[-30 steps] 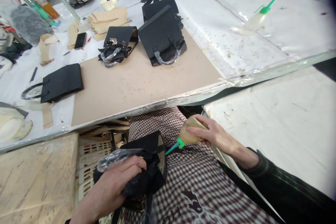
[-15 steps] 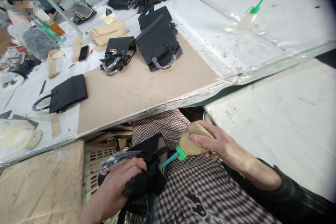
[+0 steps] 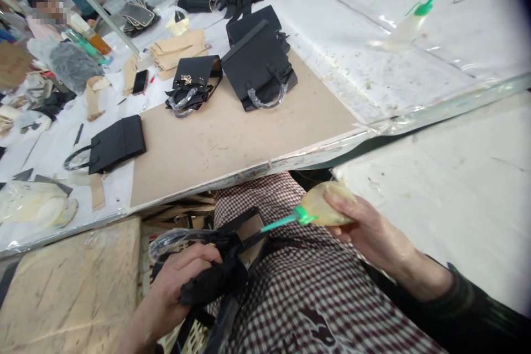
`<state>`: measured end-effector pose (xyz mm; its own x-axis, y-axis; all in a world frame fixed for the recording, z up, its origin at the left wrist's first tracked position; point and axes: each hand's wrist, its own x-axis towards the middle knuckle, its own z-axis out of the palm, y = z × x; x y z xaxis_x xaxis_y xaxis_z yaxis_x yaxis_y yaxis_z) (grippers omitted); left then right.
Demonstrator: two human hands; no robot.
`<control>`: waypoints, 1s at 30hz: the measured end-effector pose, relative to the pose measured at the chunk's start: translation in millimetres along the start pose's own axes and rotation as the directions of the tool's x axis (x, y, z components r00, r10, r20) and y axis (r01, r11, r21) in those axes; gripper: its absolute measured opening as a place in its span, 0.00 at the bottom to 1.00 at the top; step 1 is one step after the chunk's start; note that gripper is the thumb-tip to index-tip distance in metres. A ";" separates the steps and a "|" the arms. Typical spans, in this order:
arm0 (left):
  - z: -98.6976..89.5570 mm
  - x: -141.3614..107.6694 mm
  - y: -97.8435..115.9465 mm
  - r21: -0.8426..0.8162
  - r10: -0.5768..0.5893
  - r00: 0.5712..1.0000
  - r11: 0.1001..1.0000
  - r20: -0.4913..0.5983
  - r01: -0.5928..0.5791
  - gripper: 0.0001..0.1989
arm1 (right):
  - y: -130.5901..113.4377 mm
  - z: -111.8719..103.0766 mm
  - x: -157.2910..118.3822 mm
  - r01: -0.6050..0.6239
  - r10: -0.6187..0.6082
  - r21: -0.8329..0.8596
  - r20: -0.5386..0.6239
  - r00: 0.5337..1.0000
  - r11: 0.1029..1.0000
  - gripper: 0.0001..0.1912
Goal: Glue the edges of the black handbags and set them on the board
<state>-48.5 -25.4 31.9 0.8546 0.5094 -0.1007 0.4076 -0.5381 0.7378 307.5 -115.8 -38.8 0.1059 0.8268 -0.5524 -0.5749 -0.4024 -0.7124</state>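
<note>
My right hand point(image 3: 360, 227) is wrapped round a yellowish squeeze bottle point(image 3: 323, 203) with a green cap and a long thin nozzle. The nozzle points left, its tip at the open edge of a black handbag point(image 3: 244, 227) on my lap. My left hand point(image 3: 186, 271) is closed on the bag's bunched black lining point(image 3: 215, 282). Clear plastic wrap point(image 3: 174, 240) covers the bag's handle beside my fingers. The bag's lower part is hidden by my hand and the cloth.
Several black handbags point(image 3: 257, 66) lie on the table, some on a beige board point(image 3: 199, 160). A second squeeze bottle point(image 3: 409, 27) lies at the back right. A phone point(image 3: 140, 82) and a glue-stained tub point(image 3: 41, 207) are on the left. Behind sits a person point(image 3: 45, 11).
My right hand has tilted the bottle flatter, and its nozzle tip has risen to the bag's upper edge. My left hand with the lining has shifted slightly left.
</note>
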 end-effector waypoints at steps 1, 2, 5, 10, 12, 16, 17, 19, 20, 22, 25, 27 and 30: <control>-2.4 -1.1 -0.9 0.013 0.022 1.000 1.000 -0.017 -0.022 0.12 | -1.1 3.1 -0.7 0.003 -0.001 -0.073 0.036 0.999 0.997 0.18; -3.9 -2.4 -1.6 0.022 0.041 0.999 0.999 -0.031 -0.040 0.12 | -2.2 6.8 -1.3 0.006 0.003 -0.128 0.069 0.998 0.992 0.19; -3.2 -6.9 -3.5 0.026 0.046 0.998 0.999 -0.042 -0.045 0.11 | -4.4 19.2 -1.7 -0.004 0.032 -0.228 0.121 0.992 0.974 0.22; 4.1 -13.2 -6.7 -0.011 0.004 1.000 1.000 -0.021 -0.004 0.09 | -2.6 30.7 -1.4 -0.005 0.070 -0.343 0.177 0.982 0.939 0.24; 5.1 -13.6 -7.4 -0.017 -0.004 0.999 1.000 -0.036 0.003 0.09 | -1.5 30.0 -2.1 -0.011 0.082 -0.352 0.189 0.979 0.936 0.24; 5.5 -11.5 -7.0 -0.019 0.005 1.000 1.000 -0.027 -0.005 0.10 | -4.2 25.6 -3.5 -0.037 0.125 -0.395 0.201 0.972 0.918 0.23; 5.7 -10.7 -6.5 -0.023 0.011 1.000 1.000 -0.019 -0.012 0.10 | -6.2 24.7 -3.4 -0.037 0.130 -0.407 0.204 0.970 0.913 0.23; 6.3 -9.1 -5.5 -0.023 0.022 1.000 0.999 -0.008 -0.022 0.10 | -11.0 23.2 -2.2 -0.033 0.132 -0.431 0.202 0.970 0.902 0.23; 6.6 -8.5 -5.1 -0.021 0.022 1.000 1.000 -0.007 -0.022 0.10 | -13.5 22.6 -1.2 -0.030 0.131 -0.447 0.197 0.972 0.894 0.24; 7.1 -7.8 -4.9 -0.014 0.017 1.000 1.000 -0.005 -0.017 0.10 | -17.7 21.3 0.9 -0.019 0.117 -0.474 0.177 0.977 0.880 0.24; 8.2 -7.9 -5.7 -0.003 0.011 1.000 1.000 -0.008 -0.011 0.10 | -20.6 19.4 2.8 0.000 0.081 -0.492 0.143 0.986 0.871 0.23; 8.8 -7.7 -6.2 0.004 0.013 1.000 1.000 -0.007 -0.013 0.10 | -20.6 18.7 2.5 0.004 0.074 -0.476 0.144 0.987 0.879 0.23; 8.9 -5.7 -4.7 0.002 0.009 1.000 1.000 0.019 -0.009 0.10 | -19.5 18.6 1.1 -0.001 0.097 -0.454 0.188 0.977 0.891 0.24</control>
<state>-52.4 -31.8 23.1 0.8639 0.4922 -0.1067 0.4008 -0.5438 0.7373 303.8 -99.7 -17.4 -0.1050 0.8430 -0.5276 -0.1440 -0.5378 -0.8307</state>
